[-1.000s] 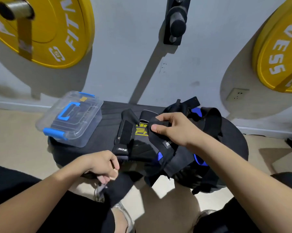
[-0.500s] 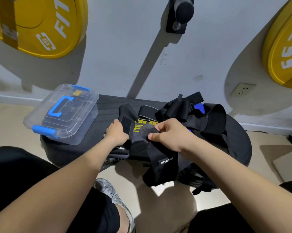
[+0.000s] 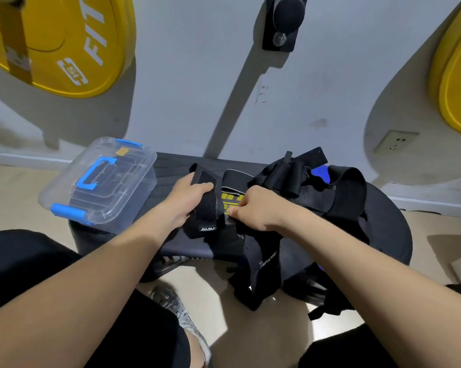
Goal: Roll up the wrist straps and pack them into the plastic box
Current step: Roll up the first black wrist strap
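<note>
The left hand (image 3: 188,201) curls its thumb and fingers round a black wrist strap (image 3: 205,208) lying at the middle of the black bench (image 3: 391,224), and the right hand (image 3: 258,208), touching it at 3 o'clock, pinches a second strap (image 3: 266,261) whose tail hangs over the bench's near edge. The clear plastic box (image 3: 129,193), its blue-clasped lid shut, sits at 10 o'clock from the hands. A loose heap of straps (image 3: 346,187) lies at 2 o'clock.

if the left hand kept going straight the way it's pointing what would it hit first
The left hand grips a black wrist strap; pushed on along its forearm line, it would probably meet the yellow-printed strap next, though depth is unclear.
</note>
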Motion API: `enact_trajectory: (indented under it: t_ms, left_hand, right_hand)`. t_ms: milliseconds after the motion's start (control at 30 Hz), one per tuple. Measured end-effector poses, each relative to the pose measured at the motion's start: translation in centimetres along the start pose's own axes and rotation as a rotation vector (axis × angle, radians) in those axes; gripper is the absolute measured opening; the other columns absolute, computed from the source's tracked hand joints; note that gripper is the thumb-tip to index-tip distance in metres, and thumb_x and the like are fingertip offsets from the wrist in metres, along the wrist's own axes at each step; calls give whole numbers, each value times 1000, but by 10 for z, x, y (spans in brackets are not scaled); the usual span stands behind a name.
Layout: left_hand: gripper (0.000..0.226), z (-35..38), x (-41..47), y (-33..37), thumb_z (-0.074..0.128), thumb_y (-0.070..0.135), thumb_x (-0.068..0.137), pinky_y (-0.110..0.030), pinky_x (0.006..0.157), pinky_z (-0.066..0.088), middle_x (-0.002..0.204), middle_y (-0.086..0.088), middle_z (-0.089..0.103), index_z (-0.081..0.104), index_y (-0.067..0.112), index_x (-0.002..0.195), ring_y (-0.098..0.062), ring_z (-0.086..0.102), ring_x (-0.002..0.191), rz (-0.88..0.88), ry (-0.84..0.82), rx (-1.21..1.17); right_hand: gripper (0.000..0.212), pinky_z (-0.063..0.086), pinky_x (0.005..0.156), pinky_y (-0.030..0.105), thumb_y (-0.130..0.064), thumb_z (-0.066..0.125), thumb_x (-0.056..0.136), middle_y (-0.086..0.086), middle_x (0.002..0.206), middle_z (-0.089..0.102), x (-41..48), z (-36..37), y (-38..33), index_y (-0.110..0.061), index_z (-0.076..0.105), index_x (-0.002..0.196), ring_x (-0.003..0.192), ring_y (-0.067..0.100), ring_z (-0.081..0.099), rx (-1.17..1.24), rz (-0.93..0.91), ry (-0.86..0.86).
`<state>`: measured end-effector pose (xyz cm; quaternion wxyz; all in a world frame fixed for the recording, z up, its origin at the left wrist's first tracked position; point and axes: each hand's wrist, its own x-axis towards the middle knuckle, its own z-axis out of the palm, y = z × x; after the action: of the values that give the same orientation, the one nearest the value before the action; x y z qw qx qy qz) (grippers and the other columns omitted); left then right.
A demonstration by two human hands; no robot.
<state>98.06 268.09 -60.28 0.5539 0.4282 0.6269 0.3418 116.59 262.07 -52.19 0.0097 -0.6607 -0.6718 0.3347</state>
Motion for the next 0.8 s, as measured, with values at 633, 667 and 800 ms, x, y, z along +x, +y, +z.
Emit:
enact_trajectory:
  t_ms: [633, 667, 800]
  left_hand:
    - [28, -80, -88, 150, 52, -7, 104, -39, 57, 66, 110, -23, 74, 64, 2, 126, -31, 75, 80, -80, 139, -378]
    - [26, -82, -83, 154, 53, -7, 101, -39, 59, 65, 111, -21, 71, 64, 4, 121, -31, 73, 80, -90, 158, -354]
    - [13, -88, -68, 177, 68, 5, 97, -33, 53, 61, 98, -12, 72, 66, 9, 110, -23, 72, 64, -92, 185, -283]
  right_hand:
    - [31, 62, 86, 50, -29, 84, 92, 13, 84, 76, 3, -80, -97, 0, 80, 100, 75, 28, 68, 148, -225, -439]
    - [34, 61, 84, 50, -30, 83, 93, 14, 80, 73, 3, -81, -98, 3, 78, 99, 72, 29, 67, 154, -219, -475]
    - [41, 53, 68, 38, -35, 83, 92, 12, 61, 59, 3, -83, -93, 1, 67, 81, 58, 27, 55, 195, -185, -531]
